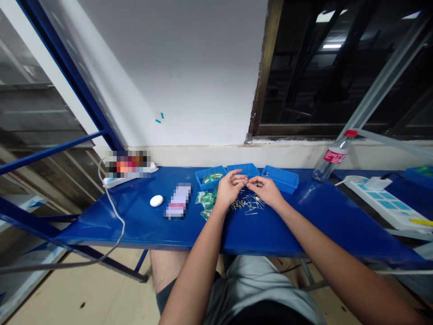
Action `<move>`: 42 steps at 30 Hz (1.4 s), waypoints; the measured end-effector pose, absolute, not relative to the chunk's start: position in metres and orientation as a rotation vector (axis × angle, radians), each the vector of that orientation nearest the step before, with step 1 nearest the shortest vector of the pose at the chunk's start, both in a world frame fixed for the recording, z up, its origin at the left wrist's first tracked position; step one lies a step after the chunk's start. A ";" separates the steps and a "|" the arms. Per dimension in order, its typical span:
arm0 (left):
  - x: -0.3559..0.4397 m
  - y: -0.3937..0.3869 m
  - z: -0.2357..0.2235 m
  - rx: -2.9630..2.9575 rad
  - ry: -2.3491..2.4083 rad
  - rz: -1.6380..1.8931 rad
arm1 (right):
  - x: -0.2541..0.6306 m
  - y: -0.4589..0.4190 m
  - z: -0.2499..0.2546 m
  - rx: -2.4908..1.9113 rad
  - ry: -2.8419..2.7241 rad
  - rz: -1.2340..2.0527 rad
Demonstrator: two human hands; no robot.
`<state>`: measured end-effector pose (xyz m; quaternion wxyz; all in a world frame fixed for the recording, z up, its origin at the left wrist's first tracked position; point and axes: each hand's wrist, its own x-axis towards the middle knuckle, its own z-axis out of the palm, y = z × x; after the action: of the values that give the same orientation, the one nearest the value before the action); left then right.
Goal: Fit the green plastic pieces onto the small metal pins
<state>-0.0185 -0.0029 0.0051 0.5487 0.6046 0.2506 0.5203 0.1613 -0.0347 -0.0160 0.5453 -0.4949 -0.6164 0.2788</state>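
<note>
My left hand point(232, 186) and my right hand point(264, 189) meet above the blue table, fingertips pinched close together. A tiny pale, metallic-looking piece point(247, 179) shows between them; its kind is too small to make out. Below my right hand lies a loose heap of thin metal pins point(253, 206). Short, stubby metal parts point(238, 205) are gathered beside it, partly hidden by my left hand. Left of that hand, several clear-and-green plastic packets point(207, 198) lie on the table. Just beyond my fingers stands a blue bin point(241, 169), partly covered by my left hand.
A left blue bin point(210, 184) holds green-and-white packets; a right blue bin point(282, 182) stands opposite. A phone point(178, 201) and a white round object point(156, 201) lie left on the table point(135, 230). A bottle point(333, 158) and power strip point(384, 203) are right.
</note>
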 end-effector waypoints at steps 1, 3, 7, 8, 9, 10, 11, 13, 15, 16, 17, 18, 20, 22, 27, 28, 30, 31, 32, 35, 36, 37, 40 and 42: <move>-0.019 -0.003 0.006 1.431 0.594 1.230 | 0.161 -0.035 -0.015 -1.169 -1.450 0.664; -0.019 -0.004 0.007 1.430 0.596 1.225 | 0.161 -0.035 -0.014 -1.158 -1.426 0.674; -0.019 -0.006 0.009 1.432 0.589 1.215 | 0.161 -0.034 -0.014 -1.139 -1.397 0.695; -0.019 -0.006 0.009 1.432 0.584 1.212 | 0.162 -0.034 -0.014 -1.135 -1.392 0.704; -0.019 -0.006 0.010 1.432 0.577 1.208 | 0.162 -0.034 -0.015 -1.129 -1.384 0.716; -0.019 -0.007 0.010 1.431 0.572 1.205 | 0.162 -0.035 -0.014 -1.124 -1.373 0.728; -0.019 -0.007 0.010 1.431 0.568 1.202 | 0.162 -0.035 -0.014 -1.118 -1.362 0.739; -0.019 -0.007 0.010 1.433 0.563 1.203 | 0.161 -0.036 -0.012 -1.107 -1.345 0.752; -0.019 -0.007 0.009 1.456 0.571 1.218 | 0.160 -0.037 -0.010 -1.107 -1.326 0.764; -0.019 -0.008 0.009 1.484 0.586 1.231 | 0.159 -0.038 -0.009 -1.115 -1.306 0.772; -0.020 -0.008 0.008 1.530 0.614 1.245 | 0.159 -0.038 -0.007 -1.128 -1.278 0.780; -0.020 -0.009 0.007 1.597 0.657 1.255 | 0.159 -0.038 -0.006 -1.144 -1.244 0.787; -0.022 -0.010 0.006 1.791 0.770 1.247 | 0.161 -0.038 -0.005 -1.170 -1.178 0.790; -0.023 -0.011 0.006 2.027 0.874 1.194 | 0.163 -0.037 -0.005 -1.176 -1.134 0.778; -0.025 -0.015 0.007 2.406 0.961 0.990 | 0.168 -0.033 -0.006 -1.117 -1.091 0.713; -0.025 -0.015 0.007 2.427 0.972 0.958 | 0.168 -0.032 -0.007 -1.111 -1.089 0.702; -0.024 -0.016 0.006 2.433 0.991 0.929 | 0.169 -0.030 -0.007 -1.110 -1.090 0.688; -0.025 -0.015 0.006 2.425 1.000 0.937 | 0.169 -0.028 -0.007 -1.117 -1.095 0.685; -0.025 -0.015 0.006 2.411 1.009 0.959 | 0.169 -0.026 -0.007 -1.133 -1.101 0.679; -0.025 -0.014 0.006 2.322 1.017 1.071 | 0.169 -0.021 -0.006 -1.259 -1.143 0.622; -0.025 -0.013 0.006 2.273 1.008 1.117 | 0.168 -0.021 -0.006 -1.313 -1.169 0.589; -0.025 -0.012 0.007 2.214 0.995 1.165 | 0.168 -0.021 -0.006 -1.358 -1.202 0.554; -0.025 -0.009 0.007 1.992 0.948 1.305 | 0.164 -0.024 -0.007 -1.370 -1.377 0.470; -0.024 -0.006 0.006 1.838 0.912 1.364 | 0.161 -0.029 -0.007 -1.327 -1.560 0.406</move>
<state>-0.0244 -0.0063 0.0063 0.3325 0.7034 0.3491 0.5223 0.1611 -0.0294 -0.0072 0.5028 -0.5494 -0.6458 0.1683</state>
